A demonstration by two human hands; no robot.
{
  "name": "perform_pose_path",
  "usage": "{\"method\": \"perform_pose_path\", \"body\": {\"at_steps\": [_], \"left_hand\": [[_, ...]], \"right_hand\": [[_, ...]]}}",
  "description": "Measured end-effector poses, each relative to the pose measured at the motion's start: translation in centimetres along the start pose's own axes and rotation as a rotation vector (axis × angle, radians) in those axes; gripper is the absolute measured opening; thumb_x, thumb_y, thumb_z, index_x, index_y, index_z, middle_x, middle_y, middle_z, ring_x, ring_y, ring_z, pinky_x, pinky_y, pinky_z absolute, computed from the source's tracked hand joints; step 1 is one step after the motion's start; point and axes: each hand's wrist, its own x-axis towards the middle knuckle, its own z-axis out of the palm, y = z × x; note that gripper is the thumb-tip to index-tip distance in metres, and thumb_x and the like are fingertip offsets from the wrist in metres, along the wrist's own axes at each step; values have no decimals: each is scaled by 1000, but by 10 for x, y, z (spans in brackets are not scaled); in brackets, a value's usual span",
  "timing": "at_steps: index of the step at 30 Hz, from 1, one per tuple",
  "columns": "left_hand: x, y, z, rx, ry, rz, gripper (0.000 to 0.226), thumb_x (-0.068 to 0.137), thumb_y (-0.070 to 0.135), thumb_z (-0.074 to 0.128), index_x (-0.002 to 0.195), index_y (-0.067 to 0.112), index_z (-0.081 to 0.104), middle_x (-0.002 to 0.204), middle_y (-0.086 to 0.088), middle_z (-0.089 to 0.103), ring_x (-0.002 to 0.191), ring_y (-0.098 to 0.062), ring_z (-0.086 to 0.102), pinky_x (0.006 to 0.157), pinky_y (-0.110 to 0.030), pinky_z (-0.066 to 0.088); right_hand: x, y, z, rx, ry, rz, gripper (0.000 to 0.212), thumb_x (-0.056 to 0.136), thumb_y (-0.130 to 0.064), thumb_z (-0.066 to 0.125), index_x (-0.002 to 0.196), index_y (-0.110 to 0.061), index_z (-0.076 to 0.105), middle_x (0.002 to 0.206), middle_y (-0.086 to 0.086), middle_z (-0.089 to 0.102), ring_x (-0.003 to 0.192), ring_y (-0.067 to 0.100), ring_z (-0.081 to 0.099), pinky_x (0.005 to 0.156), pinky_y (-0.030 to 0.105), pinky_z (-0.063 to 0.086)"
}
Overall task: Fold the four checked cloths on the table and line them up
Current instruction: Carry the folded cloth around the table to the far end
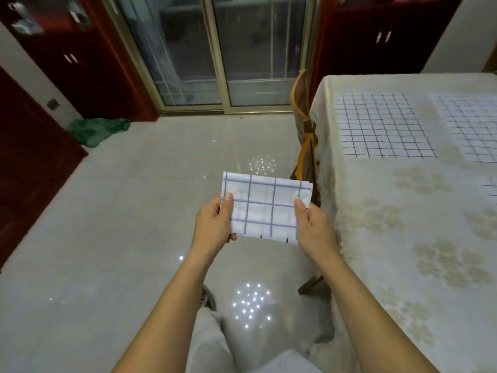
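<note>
Folded checked cloth point(265, 208) being held in air over floor. I'm seeing left hand point(215, 224) pinching its left edge, right hand point(313, 224) pinching right edge, thumbs on top, fingers curling beneath. Table point(376, 238) lying right of right hand, carrying open cloth point(382, 127) and, further right, second open cloth point(473, 127) running off frame. Wooden chair point(304, 125) standing between hands and table. Cloth sliver point(490, 192) at right border, mostly cut off.

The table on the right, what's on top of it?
A flowered tablecloth covers it, hiding the tabletop. On that lie a dark-checked cloth, a paler checked cloth and a sliver of another.
</note>
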Motion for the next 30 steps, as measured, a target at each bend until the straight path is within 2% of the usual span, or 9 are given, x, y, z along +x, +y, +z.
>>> {"method": "perform_pose_path", "body": {"at_steps": [3,5,7,12,16,19,22,27,30], "left_hand": [[38,-2,18,-1,-57,24,48,108,36,44,82,-3,56,60,-8,51,45,-17,51,41,-25,42],[67,-4,25,-7,-102,33,46,108,36,45,78,2,56,58,-6,51,44,-17,51,41,-26,42],[105,-4,30,-20,-153,50,45,107,35,46,71,11,55,55,-1,50,43,-16,49,40,-27,41],[207,25,22,-86,-316,103,42,109,35,43,72,18,54,56,1,44,46,-15,44,39,-25,39],[277,34,-7,-162,-428,113,43,107,39,47,71,17,49,49,0,42,41,-15,41,42,-23,35],[318,32,-21,-141,-498,97,38,105,41,52,77,16,57,45,-3,44,40,-13,41,45,-20,36],[362,29,-28,-132,-508,65,38,106,40,50,84,13,64,46,-4,46,42,-13,43,47,-21,39],[426,37,-10,-147,-561,34,36,106,38,49,96,9,68,55,-3,57,45,-11,48,47,-20,42],[469,40,3,-121,-603,22,30,106,36,50,100,12,68,70,1,68,52,-11,57,50,-22,45]], "right_hand": [[27,9,-2,0,74,56,52,104,-44,37,93,1,63,84,19,66,77,23,64,68,41,55],[43,3,0,20,72,109,39,105,-38,38,94,-11,66,82,0,68,76,8,64,59,18,51],[66,-4,5,18,107,125,33,105,-34,38,104,-16,65,88,-8,67,82,3,63,59,9,45],[138,-35,37,41,250,160,41,105,-38,36,109,-13,69,92,-4,72,86,7,69,66,16,53],[200,-65,68,36,351,184,45,100,-53,40,104,-22,72,91,-7,75,89,10,70,82,40,58],[234,-84,92,61,348,188,40,103,-43,40,109,-18,70,92,-8,73,90,3,68,84,31,57],[260,-91,114,44,310,188,27,104,-31,44,100,-20,69,81,-16,69,76,-13,64,64,5,45],[318,-82,126,38,393,225,28,102,-39,47,101,-25,70,93,-11,74,90,1,68,76,24,54],[360,-73,133,45,406,213,28,104,-36,44,110,-23,68,95,-13,71,87,-6,64,75,19,53]]}}
